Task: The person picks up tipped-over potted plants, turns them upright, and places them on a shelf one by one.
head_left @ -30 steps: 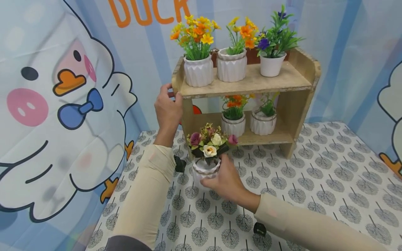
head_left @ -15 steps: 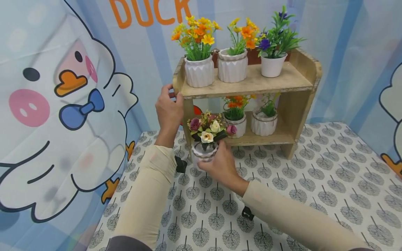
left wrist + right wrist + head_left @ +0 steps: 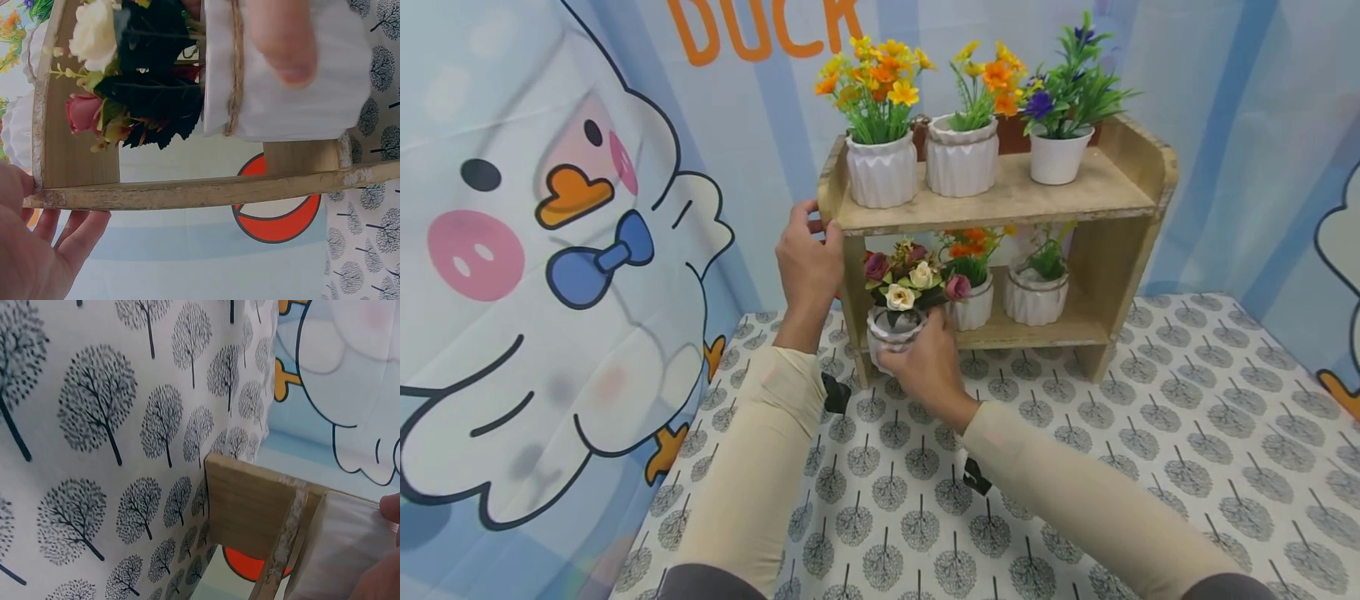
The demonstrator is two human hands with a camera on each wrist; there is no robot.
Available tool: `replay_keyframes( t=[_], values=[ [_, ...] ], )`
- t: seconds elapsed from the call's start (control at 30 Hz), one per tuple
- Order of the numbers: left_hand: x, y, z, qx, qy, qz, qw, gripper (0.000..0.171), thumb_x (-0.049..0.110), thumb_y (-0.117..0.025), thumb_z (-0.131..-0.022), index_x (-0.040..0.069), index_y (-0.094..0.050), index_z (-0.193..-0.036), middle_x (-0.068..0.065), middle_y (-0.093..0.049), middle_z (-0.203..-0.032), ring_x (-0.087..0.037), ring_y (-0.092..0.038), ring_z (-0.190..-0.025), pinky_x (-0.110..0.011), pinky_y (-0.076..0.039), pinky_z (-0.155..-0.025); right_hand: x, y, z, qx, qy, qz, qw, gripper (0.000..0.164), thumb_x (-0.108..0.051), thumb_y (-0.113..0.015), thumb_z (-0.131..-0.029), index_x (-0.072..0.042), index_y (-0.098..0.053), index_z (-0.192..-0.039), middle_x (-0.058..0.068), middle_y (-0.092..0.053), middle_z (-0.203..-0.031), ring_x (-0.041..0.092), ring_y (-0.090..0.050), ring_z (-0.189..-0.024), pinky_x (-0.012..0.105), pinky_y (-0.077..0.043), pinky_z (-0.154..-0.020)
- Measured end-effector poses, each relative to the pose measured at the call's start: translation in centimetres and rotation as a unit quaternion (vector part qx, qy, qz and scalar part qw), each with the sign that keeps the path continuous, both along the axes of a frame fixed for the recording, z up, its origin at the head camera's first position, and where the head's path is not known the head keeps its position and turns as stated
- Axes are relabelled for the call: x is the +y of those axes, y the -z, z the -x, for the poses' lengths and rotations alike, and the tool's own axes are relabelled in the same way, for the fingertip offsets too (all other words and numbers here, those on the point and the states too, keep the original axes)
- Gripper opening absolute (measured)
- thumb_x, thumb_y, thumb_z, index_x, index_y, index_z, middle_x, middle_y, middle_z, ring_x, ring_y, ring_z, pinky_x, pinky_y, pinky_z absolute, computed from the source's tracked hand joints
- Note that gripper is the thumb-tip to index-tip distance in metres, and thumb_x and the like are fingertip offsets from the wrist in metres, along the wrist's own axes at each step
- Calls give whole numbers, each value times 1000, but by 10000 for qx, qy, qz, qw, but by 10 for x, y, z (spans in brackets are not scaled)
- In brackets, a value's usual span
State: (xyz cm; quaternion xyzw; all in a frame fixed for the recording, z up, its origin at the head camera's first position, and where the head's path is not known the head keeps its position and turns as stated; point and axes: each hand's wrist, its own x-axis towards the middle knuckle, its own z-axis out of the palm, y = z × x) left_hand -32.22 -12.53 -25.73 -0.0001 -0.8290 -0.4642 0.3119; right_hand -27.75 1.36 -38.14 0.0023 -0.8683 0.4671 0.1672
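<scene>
My right hand (image 3: pixel 925 358) grips a white ribbed pot (image 3: pixel 887 329) of artificial roses (image 3: pixel 910 279), cream and dusky purple. The pot is at the left front of the lower shelf (image 3: pixel 1037 336), overlapping the opening. In the left wrist view, twine circles the pot (image 3: pixel 294 112) and a blurred thumb (image 3: pixel 294 69) lies across its side. My left hand (image 3: pixel 810 262) holds the left side panel of the wooden shelf unit (image 3: pixel 992 204) near its upper front corner. Its fingers (image 3: pixel 81 234) lie against the panel's outer face in the left wrist view.
On the top shelf stand two white pots of yellow-orange flowers (image 3: pixel 882 171) (image 3: pixel 962 158) and a smooth pot with purple blooms (image 3: pixel 1060 158). Two more potted plants (image 3: pixel 973 304) (image 3: pixel 1037 296) occupy the lower shelf. A duck-print cloth backdrop (image 3: pixel 602 350) hangs behind the tree-print tablecloth (image 3: pixel 925 500).
My right hand has raised the rose pot from low in front of the unit and moved it forward to the lower shelf's left opening. The left hand keeps its hold on the side panel.
</scene>
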Motion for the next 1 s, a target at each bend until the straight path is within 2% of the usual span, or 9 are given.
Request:
replay_keyframes(
  t=[0.17,0.57,0.8,1.0],
  values=[
    [-1,1,0,-17,19,3,10000,40,27,-56,-101,15,-57,-140,-10,-72,-119,-28,-69,-96,-41,-58,-78,-4,-1,10,-61,121,-7,9999,82,-28,-87,-72,-1,-42,-136,21,-51,-128,38,-57,-115,50,-52,-102],
    [-2,-1,-1,34,22,98,9999,40,26,-55,-101,15,-58,-139,-10,-73,-118,-28,-72,-96,-42,-59,-79,-10,-2,34,216,339,-176,9990,90,-26,-88,-73,3,-38,-142,27,-44,-138,41,-51,-123,52,-47,-107],
    [-3,-3,-1,15,56,67,10000,39,26,-55,-102,16,-57,-140,-11,-72,-119,-28,-70,-96,-42,-58,-77,-14,-6,48,38,564,-67,9984,87,-30,-87,-75,3,-41,-140,27,-47,-137,40,-51,-123,51,-46,-107],
    [-2,-1,-2,-33,36,33,10000,39,26,-56,-102,15,-57,-140,-10,-72,-119,-27,-70,-95,-42,-58,-78,-17,-8,58,-54,738,-126,9972,93,-32,-87,-75,3,-36,-145,26,-45,-139,41,-55,-122,51,-49,-104]
  ],
)
